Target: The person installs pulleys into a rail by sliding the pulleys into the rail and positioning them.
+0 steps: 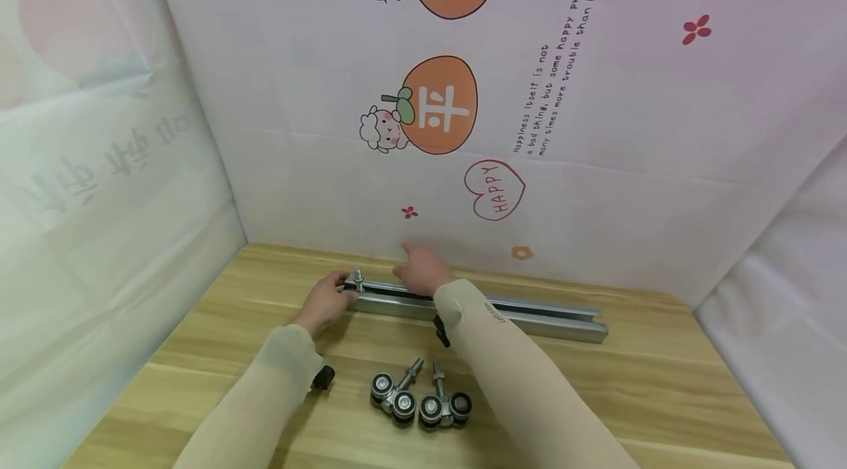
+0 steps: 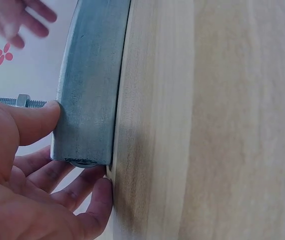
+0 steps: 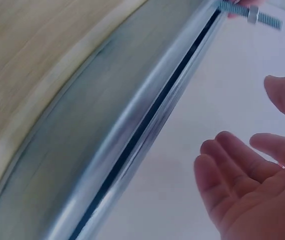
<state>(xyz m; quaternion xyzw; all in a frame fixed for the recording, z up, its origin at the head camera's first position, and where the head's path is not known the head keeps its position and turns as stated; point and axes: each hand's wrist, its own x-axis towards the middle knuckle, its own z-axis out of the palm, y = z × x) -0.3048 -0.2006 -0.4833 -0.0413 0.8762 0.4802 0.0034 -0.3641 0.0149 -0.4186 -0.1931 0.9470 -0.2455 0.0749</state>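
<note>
A long silver metal channel rail [image 1: 556, 325] with a slot along its top lies on the wooden tabletop. At its left end a threaded bolt with a nut [image 1: 359, 279] stands up out of the slot. My left hand [image 1: 323, 303] holds that end of the rail, the thumb pressed on its side near the bolt and the fingers bent about the end, as the left wrist view shows. My right hand [image 1: 425, 270] hovers over and behind the rail, fingers spread and holding nothing. In the right wrist view its loosely bent fingers are apart from the rail.
Two roller trolleys lie nearer to me, the left one [image 1: 394, 397] beside the right one [image 1: 445, 407], each with black-rimmed wheels and a threaded stem. A printed white cloth [image 1: 317, 182] rises behind the rail, with more cloth at both sides.
</note>
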